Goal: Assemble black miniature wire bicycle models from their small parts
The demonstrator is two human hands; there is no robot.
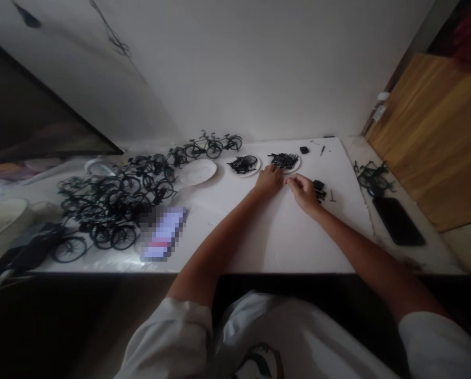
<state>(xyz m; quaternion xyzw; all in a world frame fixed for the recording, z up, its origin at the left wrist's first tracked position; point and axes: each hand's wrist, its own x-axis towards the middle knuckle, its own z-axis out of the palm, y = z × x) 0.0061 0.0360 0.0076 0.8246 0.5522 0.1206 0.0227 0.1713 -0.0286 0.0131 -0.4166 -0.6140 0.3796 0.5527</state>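
Note:
My left hand (270, 180) rests at the near edge of a white plate (298, 166) that holds a heap of small black bicycle parts (283, 160). Its fingers are curled closed near the heap; what they grip is hidden. Close by on the right, my right hand (302, 190) is closed in a pinch, thumb against fingers, and anything between them is too small to name. Beside it lie more black pieces (319, 189) on the white board (290, 237), partly covered by the hand. A second plate (232, 167) bears black parts, including a small wheel (251, 162).
Many black miniature bicycles (117, 197) crowd the left side, with several along the wall. A bare white plate (198, 172), a pixelated screen (163, 234), a small T-shaped tool (332, 196), a dark phone (399, 221) and another miniature bicycle (373, 173) lie around.

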